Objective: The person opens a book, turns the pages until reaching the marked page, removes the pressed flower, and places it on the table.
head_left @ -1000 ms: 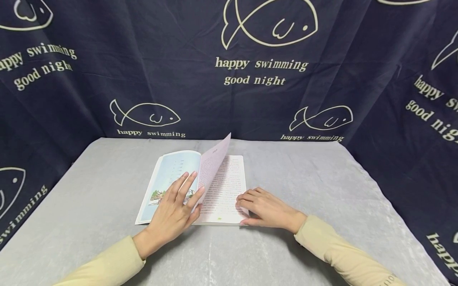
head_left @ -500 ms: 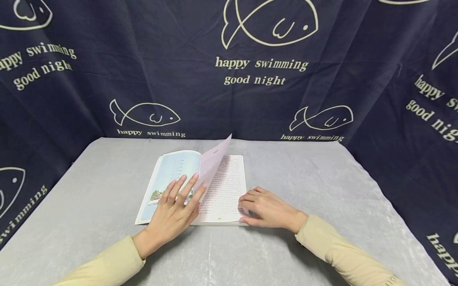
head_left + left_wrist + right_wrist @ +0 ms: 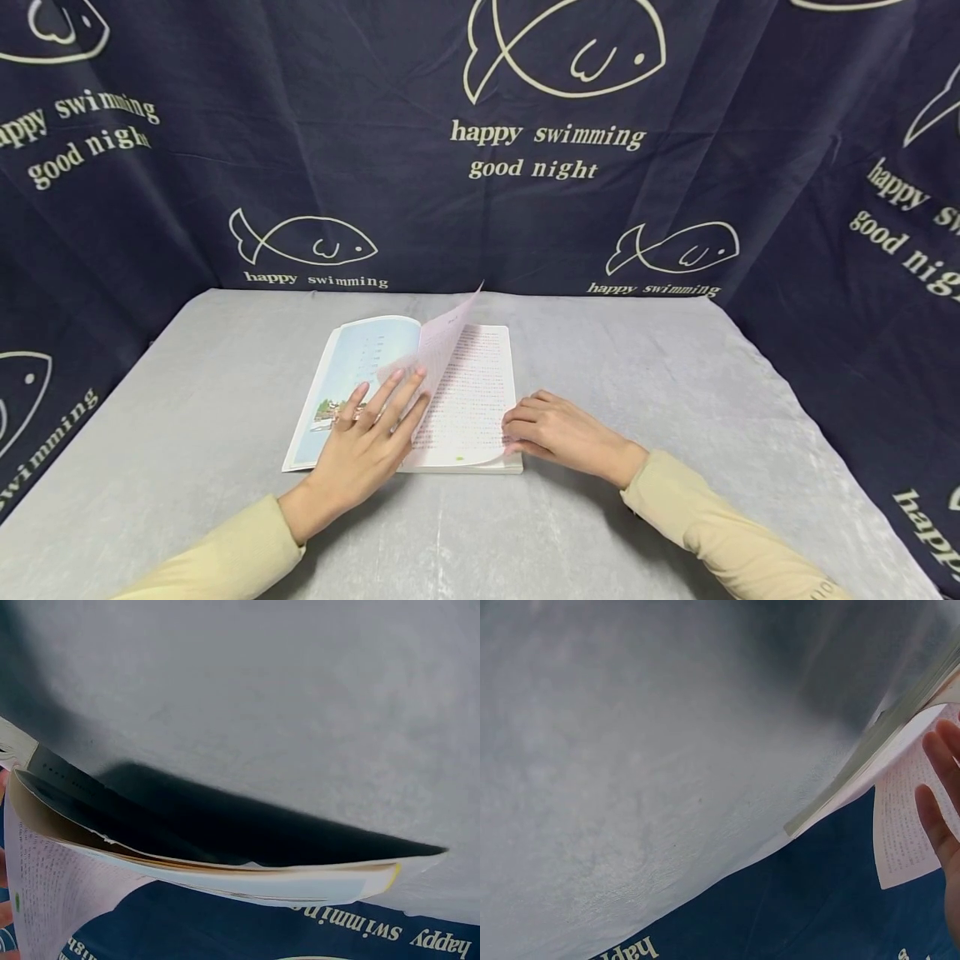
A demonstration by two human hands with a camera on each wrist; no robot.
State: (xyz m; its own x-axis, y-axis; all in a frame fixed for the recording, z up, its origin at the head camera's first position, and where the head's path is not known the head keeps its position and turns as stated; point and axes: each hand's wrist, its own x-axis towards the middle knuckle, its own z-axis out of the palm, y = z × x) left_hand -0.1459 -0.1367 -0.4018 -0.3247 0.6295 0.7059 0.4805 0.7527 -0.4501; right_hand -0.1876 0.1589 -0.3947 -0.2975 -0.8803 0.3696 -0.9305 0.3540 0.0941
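Fingers of left hand (image 3: 356, 457) spread apart against tilted, thin pink printed leaf (image 3: 448, 335) of open white paper book (image 3: 465, 470) on grey cloth-covered table (image 3: 637, 350), apparently bracing it; right hand (image 3: 562, 432) pinches white printed sheet (image 3: 472, 408) at book's near right corner, likely singling it out.

Pale yellow sleeves (image 3: 697, 517), one lettered

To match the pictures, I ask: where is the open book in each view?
Head: book, below and slightly left of centre.
Left wrist: book, mostly lower half, from the left edge.
Right wrist: book, right side, partly cut off.
Shared landmark: navy cloth with "happy" lettering.
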